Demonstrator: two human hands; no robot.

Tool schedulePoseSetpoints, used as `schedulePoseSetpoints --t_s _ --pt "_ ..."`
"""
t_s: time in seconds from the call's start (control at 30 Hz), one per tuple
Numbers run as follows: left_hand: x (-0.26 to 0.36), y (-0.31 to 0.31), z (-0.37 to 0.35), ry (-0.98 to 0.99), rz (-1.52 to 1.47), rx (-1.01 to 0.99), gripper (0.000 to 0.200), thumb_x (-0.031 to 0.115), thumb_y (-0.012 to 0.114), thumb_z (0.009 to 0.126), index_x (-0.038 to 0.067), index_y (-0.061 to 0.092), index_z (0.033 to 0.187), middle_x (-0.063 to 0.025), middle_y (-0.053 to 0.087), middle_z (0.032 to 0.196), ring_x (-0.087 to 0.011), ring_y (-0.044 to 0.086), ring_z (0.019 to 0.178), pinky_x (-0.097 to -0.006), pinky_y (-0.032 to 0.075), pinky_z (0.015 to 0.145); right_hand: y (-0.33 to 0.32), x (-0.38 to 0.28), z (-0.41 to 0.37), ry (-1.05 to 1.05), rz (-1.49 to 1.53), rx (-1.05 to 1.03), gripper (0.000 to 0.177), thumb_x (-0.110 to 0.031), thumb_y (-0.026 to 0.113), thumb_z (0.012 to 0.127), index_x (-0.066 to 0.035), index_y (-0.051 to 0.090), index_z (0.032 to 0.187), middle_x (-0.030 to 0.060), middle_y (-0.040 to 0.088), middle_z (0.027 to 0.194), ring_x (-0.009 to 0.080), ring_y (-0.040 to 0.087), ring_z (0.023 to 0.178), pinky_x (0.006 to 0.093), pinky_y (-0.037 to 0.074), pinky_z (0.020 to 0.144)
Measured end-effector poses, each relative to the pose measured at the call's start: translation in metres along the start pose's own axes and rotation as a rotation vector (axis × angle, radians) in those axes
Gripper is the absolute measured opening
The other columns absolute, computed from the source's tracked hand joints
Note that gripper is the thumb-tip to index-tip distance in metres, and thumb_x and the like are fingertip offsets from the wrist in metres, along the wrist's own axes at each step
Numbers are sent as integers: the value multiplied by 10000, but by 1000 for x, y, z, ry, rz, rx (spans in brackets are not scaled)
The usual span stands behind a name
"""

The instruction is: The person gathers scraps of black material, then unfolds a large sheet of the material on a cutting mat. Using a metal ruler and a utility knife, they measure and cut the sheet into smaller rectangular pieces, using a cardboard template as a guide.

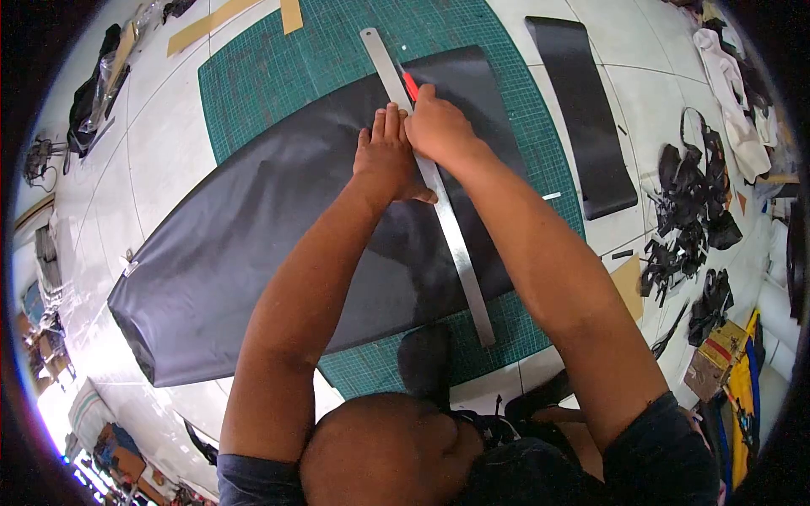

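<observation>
A long steel ruler (456, 244) lies across a large black sheet (270, 219) that looks like vinyl or leather. My left hand (384, 160) presses on the ruler, fingers stretched out and thumb spread toward me. Just beside it, my right hand (440, 126) is closed around a red utility knife (411, 87) at the ruler's right edge, near the sheet's far side. The knife's tip is too small to make out. Beneath the sheet is a green cutting mat (253, 97) with a grid.
A separate black strip (586, 118) lies on the white tiled floor (160, 126) at the right. Beyond it is a heap of black scraps (679, 228). Tan strips (215, 24) lie at the far left, and a cardboard box (717, 358) stands at the lower right.
</observation>
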State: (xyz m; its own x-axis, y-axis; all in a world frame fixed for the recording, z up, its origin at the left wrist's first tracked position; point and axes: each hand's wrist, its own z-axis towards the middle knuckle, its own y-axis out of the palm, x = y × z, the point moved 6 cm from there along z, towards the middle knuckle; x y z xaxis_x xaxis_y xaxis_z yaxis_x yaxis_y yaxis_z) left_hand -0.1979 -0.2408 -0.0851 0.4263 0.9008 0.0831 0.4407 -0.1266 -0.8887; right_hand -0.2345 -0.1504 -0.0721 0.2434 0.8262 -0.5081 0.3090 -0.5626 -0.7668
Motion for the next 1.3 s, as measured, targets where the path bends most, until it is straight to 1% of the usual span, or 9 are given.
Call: schedulePoseSetpoints --t_s 0.3,0.4,0.57,0.7,0.83,0.93,1.03,1.23,1.3 --pt "-1 -3 -1 5 -19 13 1440 720 830 493 38 116 1542 -232 104 1597 -400 140 1482 -556 270 1149 2 -3 6 7 18 -7 378 -255 511 951 39 458 1183 304 621 1158 440 614 1109 515 481 961" --pt "3 -8 -3 -6 68 -48 1425 695 834 525 5 106 1537 -207 121 1606 -360 149 1490 -493 277 1151 2 -5 9 26 31 -58 412 -242 520 939 61 436 1206 327 616 1149 459 606 1103 519 478 955" --pt "3 -3 -1 -28 94 -54 1453 723 815 528 -27 80 1532 -215 108 1606 -353 148 1492 -482 291 1140 5 6 1 37 6 -121 420 -202 529 923 71 419 1223 344 614 1134 460 605 1098 517 477 949" --pt "2 1 5 -27 85 -12 1462 736 814 511 -38 96 1523 -230 101 1602 -381 143 1489 -551 291 1137 11 32 -61 55 -17 -156 374 -146 556 900 56 410 1178 339 627 1086 477 615 1045 534 490 896" --pt "2 0 3 -32 42 0 1501 683 869 474 -41 78 1525 -222 88 1608 -377 157 1485 -539 293 1143 30 66 -129 93 13 -203 347 -107 570 892 36 375 1141 330 642 981 496 625 953 553 500 823" --pt "4 -1 2 -40 111 4 1467 742 810 515 -52 101 1524 -219 115 1606 -351 159 1492 -471 320 1131 35 83 -186 96 -33 -227 369 -112 573 901 27 350 1161 326 637 929 497 627 907 562 499 795" --pt "2 1 4 -29 27 68 1502 682 876 443 -25 113 1528 -218 137 1599 -370 174 1481 -535 295 1153 35 97 -242 175 -26 -328 398 -131 586 901 22 340 1174 314 634 917 496 627 883 570 498 780" --pt "1 5 3 -19 35 96 1494 720 856 434 -25 154 1522 -229 156 1591 -378 184 1477 -521 300 1155 45 134 -352 363 -88 -537 371 -153 527 939 5 335 1214 301 651 902 481 655 843 568 519 755" --pt "1 5 5 -11 47 95 1501 732 849 431 -26 149 1522 -235 154 1590 -382 183 1476 -521 300 1154 48 146 -368 390 -106 -534 363 -136 550 909 -9 344 1179 300 642 900 479 644 856 574 501 762"
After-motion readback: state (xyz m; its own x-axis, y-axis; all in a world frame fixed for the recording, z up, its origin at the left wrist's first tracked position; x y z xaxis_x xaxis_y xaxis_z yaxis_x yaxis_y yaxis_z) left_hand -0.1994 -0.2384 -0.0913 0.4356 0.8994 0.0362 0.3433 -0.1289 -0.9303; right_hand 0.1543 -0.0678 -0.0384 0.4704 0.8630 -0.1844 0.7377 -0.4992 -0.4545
